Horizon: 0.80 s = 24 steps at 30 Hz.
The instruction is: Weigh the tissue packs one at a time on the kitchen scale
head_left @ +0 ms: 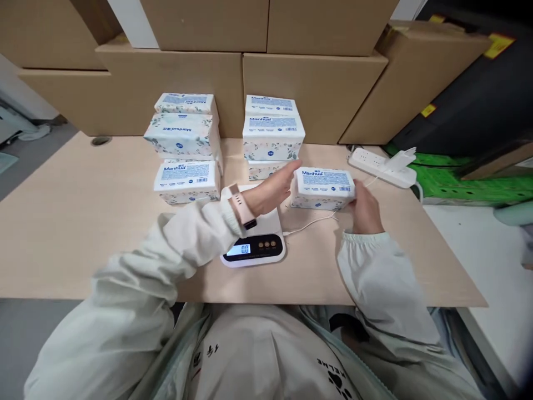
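Pale printed top (pixel 266 350) and loose sleeves fill the space by the bench's (pixel 116 244) front edge. Beyond them, the digital scale (pixel 254 255) sits near the middle of that edge, its display reading 0.0, with the left forearm crossing over it.

Tissue packet (pixel 320 191) is right of the scale, toward the bench's back right corner; whether it rests or is slightly raised I cannot tell. The right hand (pixel 366 208) pinches its right end, some fingers hidden. The left hand (pixel 272 190) is spread flat, fingers straight, at the opposite end; contact is unclear.

The step in hand looks like steadying the packet from both ends. Moving it calls for even pressure from both palms, clear of the white cable (pixel 312 225) and the packets stacked (pixel 272 136) toward the back edge.
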Available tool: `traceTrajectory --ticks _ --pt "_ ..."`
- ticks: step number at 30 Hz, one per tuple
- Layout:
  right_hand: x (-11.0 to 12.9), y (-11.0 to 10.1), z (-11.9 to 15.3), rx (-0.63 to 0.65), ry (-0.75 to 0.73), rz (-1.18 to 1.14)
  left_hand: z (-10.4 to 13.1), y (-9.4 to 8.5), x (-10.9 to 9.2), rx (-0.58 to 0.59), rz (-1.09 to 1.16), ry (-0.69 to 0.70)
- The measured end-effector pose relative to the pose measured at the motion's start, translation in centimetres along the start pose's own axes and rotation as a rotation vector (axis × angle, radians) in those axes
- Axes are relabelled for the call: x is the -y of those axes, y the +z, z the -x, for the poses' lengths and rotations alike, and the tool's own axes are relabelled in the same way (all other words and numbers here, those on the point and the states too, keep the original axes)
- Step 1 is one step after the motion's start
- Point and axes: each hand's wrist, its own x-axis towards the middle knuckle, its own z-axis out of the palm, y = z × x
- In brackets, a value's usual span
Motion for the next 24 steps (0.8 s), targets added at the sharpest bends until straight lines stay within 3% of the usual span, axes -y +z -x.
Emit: traceTrajectory --ticks 3,5,8,12,14,17,20,24 --pt "0.7 0.1 1.6 0.049 0.118 -0.111 -0.3 1.2 0.0 0.065 0.007 0.030" --pt "2.4 0.2 3.6 0.126 0.123 -0.219 2.6 0.6 -0.6 0.121 0.001 0.130" --pt "6.0 1.0 7.5 0.299 0.010 -0.307 9.4 -1.4 -1.4 0.180 -0.019 0.295" --pt "9.6 3.2 11.2 0.558 -0.057 -0.242 17.3 -4.2 -1.2 -0.026 -0.054 0.283" --pt "10.2 4.5 11.7 0.663 -0.041 -0.179 19.3 -5.2 -0.4 -0.126 -0.047 0.251" --pt "9.7 6.0 11.6 0.764 0.008 -0.141 20.1 -6.5 0.9 -0.206 -0.012 0.217" --pt "8.0 6.6 11.2 0.712 0.039 -0.110 19.4 -7.7 2.2 -0.233 0.037 0.192" --pt "6.0 6.3 11.0 0.393 -0.090 -0.131 17.9 -9.8 4.0 -0.362 0.031 0.308"
